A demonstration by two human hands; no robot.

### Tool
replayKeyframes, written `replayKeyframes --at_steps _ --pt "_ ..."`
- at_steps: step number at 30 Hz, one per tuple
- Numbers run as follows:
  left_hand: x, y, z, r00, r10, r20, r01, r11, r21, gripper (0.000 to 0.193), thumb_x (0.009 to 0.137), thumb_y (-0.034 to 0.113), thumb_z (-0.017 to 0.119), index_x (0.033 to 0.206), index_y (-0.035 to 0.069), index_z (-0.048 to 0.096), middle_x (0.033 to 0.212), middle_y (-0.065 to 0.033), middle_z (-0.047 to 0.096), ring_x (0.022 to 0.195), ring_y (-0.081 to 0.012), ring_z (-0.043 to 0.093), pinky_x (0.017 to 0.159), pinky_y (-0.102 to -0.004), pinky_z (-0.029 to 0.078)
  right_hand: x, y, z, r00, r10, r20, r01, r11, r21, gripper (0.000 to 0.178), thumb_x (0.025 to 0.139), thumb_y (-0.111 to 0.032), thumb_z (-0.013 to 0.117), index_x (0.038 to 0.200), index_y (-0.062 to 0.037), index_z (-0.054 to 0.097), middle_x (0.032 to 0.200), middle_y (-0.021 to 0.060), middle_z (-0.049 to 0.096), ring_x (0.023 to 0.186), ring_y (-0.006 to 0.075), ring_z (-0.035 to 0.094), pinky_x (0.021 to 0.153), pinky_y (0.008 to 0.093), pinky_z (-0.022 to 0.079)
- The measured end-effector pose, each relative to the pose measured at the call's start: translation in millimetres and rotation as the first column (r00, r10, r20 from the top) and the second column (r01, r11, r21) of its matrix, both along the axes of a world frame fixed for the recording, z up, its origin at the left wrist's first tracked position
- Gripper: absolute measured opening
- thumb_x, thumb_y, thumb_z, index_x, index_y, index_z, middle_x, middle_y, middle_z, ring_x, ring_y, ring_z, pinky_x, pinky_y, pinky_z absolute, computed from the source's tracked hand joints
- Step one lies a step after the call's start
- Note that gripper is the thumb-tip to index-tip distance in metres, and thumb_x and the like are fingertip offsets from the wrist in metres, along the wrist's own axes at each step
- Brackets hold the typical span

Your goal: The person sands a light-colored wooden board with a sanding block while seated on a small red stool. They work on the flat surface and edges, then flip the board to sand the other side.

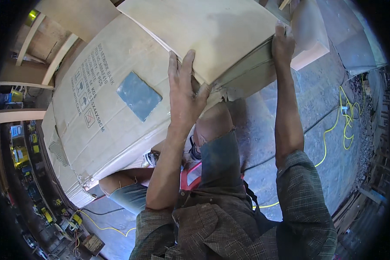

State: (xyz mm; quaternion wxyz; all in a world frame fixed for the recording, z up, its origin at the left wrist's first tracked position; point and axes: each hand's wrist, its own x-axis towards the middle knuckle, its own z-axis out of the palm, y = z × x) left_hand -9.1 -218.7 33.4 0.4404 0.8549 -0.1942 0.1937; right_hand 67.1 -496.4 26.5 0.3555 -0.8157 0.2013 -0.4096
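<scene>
A pale, flat wooden board [212,34] lies at the top middle over a large cardboard sheet, its near corner pointing toward me. My left hand [186,84] holds that corner, with its fingers along the left edge and its thumb by the tip. At the far right corner, my right hand [283,45] is closed around the board's edge; part of its grip is hidden. Left of my left hand, a blue-grey rectangular piece like sandpaper [138,96] rests flat on the printed cardboard [104,125]. Folded brownish layers show beneath the board's right side.
A pale block-shaped piece [310,37] stands beyond my right hand. Yellow cable [325,143] and a dark cord run over the dusty floor at right. Curved wooden pieces [19,115] and cluttered shelves [30,182] line the left. Something red [190,177] shows between my legs.
</scene>
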Motion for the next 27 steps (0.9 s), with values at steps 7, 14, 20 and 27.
replayKeyframes --at_steps 7,14,20,27 --pt "-1.6 -0.3 2.1 1.000 -0.002 -0.025 0.002 1.000 -0.024 0.077 0.073 0.014 0.078 0.138 0.003 0.039 0.137 -0.0265 0.043 0.135 -0.0423 0.030 0.106 -0.0463 0.034 -6.8 6.2 -0.6 0.998 0.006 0.058 -0.004 0.999 -0.040 0.044 0.093 -0.039 0.048 0.091 0.0041 0.057 0.085 0.0298 0.060 0.084 0.0491 0.056 0.075 0.0520 0.041" --pt "0.7 3.8 -7.4 0.999 -0.028 0.027 0.028 1.000 -0.005 0.083 0.072 0.013 0.078 0.140 0.002 0.032 0.139 -0.0297 0.037 0.134 -0.0478 0.028 0.109 -0.0472 0.030 -6.8 5.9 -3.5 0.999 0.041 0.032 -0.040 0.999 -0.035 0.042 0.096 -0.035 0.045 0.102 0.0046 0.060 0.100 0.0256 0.062 0.097 0.0408 0.057 0.086 0.0445 0.041" --pt "-4.1 6.6 0.6 0.990 -0.094 -0.102 0.085 0.992 -0.092 0.085 0.074 0.009 0.075 0.143 0.002 0.026 0.147 -0.0353 0.016 0.137 -0.0483 0.019 0.113 -0.0456 0.025 -4.9 -10.0 -23.0 0.984 0.150 0.095 -0.129 0.972 -0.198 0.042 0.098 -0.032 0.044 0.112 0.0049 0.059 0.109 0.0223 0.061 0.105 0.0346 0.057 0.091 0.0411 0.041" --pt "-2.0 11.4 0.6 0.978 -0.143 -0.151 0.124 0.984 -0.125 0.090 0.078 0.017 0.075 0.147 0.005 0.017 0.147 -0.0376 0.006 0.136 -0.0526 0.016 0.111 -0.0472 0.029 -13.8 11.3 27.7 0.975 0.170 -0.143 -0.163 0.985 0.059 0.049 0.099 -0.036 0.041 0.117 0.0064 0.055 0.109 0.0239 0.060 0.105 0.0376 0.055 0.092 0.0431 0.040"
